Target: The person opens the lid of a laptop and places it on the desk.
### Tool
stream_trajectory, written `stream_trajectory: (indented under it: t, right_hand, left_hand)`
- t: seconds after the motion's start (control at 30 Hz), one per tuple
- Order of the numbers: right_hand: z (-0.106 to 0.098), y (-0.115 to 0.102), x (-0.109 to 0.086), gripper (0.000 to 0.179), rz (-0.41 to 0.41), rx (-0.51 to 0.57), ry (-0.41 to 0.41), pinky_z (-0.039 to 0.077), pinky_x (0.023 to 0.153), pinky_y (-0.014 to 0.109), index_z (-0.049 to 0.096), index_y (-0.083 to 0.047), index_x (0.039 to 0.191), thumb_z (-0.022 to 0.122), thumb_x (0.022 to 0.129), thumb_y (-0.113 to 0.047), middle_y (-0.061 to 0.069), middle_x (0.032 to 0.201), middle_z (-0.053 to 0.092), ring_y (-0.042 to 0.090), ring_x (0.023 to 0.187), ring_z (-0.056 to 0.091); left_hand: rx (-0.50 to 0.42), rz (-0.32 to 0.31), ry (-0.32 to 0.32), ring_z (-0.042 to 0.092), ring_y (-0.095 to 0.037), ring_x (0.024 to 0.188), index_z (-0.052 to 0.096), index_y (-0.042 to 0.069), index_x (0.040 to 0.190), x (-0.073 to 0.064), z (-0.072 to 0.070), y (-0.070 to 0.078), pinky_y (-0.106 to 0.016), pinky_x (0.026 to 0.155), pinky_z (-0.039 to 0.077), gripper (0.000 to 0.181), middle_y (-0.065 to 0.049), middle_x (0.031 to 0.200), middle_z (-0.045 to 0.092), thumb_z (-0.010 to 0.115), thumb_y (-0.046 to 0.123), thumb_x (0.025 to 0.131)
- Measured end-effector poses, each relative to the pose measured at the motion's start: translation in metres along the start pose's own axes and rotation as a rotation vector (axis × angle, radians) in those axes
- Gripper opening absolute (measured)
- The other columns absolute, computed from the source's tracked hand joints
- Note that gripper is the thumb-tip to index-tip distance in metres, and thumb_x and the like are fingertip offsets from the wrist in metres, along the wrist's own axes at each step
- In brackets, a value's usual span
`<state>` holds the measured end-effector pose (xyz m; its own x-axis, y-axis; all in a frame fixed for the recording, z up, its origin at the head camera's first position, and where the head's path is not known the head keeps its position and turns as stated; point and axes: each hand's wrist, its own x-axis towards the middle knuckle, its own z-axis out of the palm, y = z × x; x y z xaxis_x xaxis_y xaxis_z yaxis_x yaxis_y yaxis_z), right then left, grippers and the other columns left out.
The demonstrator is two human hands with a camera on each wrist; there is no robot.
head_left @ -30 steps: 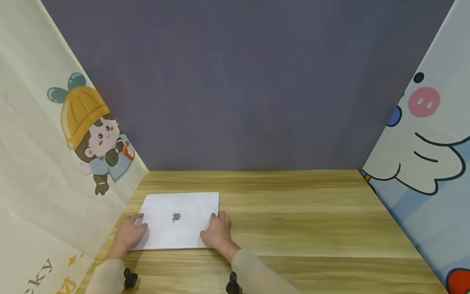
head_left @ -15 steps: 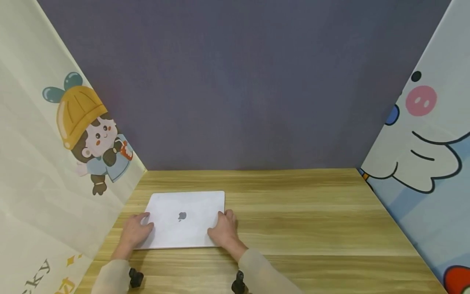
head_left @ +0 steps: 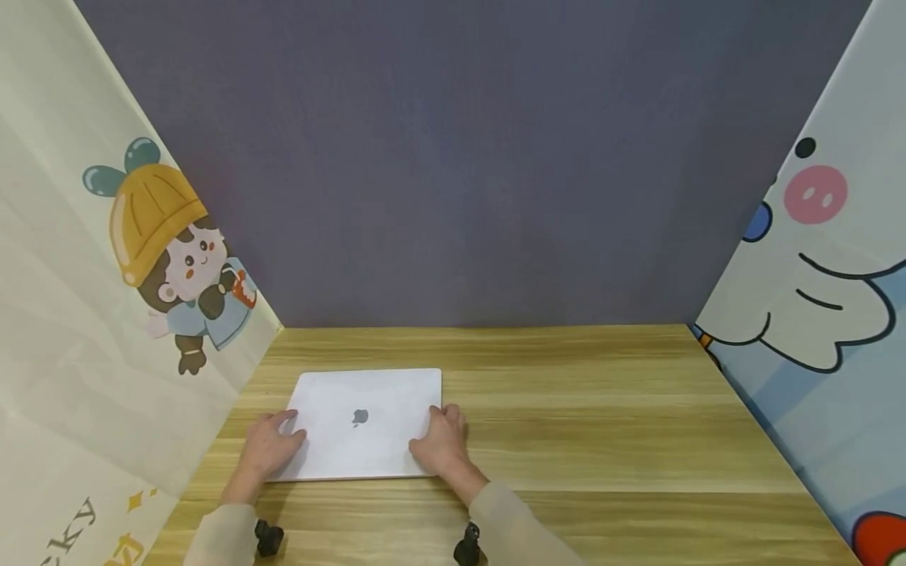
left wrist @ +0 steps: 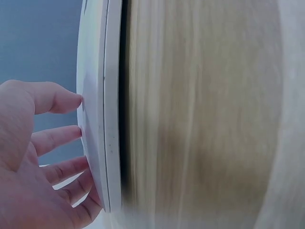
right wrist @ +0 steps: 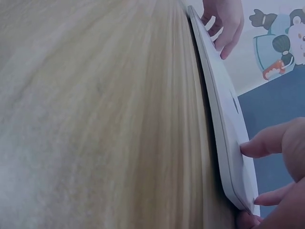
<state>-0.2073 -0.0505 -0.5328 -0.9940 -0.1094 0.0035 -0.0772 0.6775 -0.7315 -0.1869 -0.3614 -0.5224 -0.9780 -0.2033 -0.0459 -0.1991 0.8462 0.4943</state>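
A closed silver laptop (head_left: 333, 401) with a dark apple logo lies lid up on the wooden table, left of the middle. At its left end my left hand (head_left: 267, 450) holds it, thumb and index fingertip on the lid; in the left wrist view the other fingers (left wrist: 69, 169) curl in at its side edge. My right hand (head_left: 442, 444) grips the opposite end, its thumb (right wrist: 264, 142) on the lid and the other fingers bent over the right edge. Close up, a thin dark gap shows under the laptop's front edge (right wrist: 217, 121).
The wooden table (head_left: 602, 424) stretches to the right of the laptop. A dark grey panel (head_left: 481, 157) stands behind it, with cartoon-printed sheets on the left (head_left: 71, 314) and right (head_left: 842, 409). Black wrist mounts (head_left: 269, 538) sit at the sleeves.
The laptop has slid a short way to the right along the table, both hands moving with it. Their hold on its two ends looks the same.
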Motion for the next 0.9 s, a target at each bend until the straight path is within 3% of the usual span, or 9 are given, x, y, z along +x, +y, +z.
stream_trajectory:
  t: [0.47, 0.9]
  right_hand:
    - [-0.012, 0.008, -0.004, 0.076, 0.028, 0.003, 0.01, 0.039, 0.102, 0.053, 0.055, 0.013, 0.135, 0.079, 0.067, -0.009, 0.024, 0.121, 0.046, 0.039, 0.115, 0.041]
    - [-0.023, 0.022, -0.007, 0.073, 0.056, 0.004, 0.022, 0.042, 0.101, 0.051, 0.056, 0.013, 0.135, 0.081, 0.07, -0.01, 0.023, 0.122, 0.048, 0.038, 0.118, 0.042]
  left_hand:
    - [-0.028, 0.011, 0.005, 0.041, -0.06, 0.126, 0.056, -0.011, 0.135, -0.005, 0.006, 0.014, -0.071, 0.103, 0.037, 0.054, -0.043, 0.136, 0.043, 0.065, 0.02, 0.091]
    - [-0.036, 0.023, -0.012, 0.045, -0.057, 0.125, 0.058, -0.01, 0.133, -0.009, 0.012, 0.029, -0.069, 0.103, 0.039, 0.052, -0.041, 0.135, 0.047, 0.067, 0.019, 0.091]
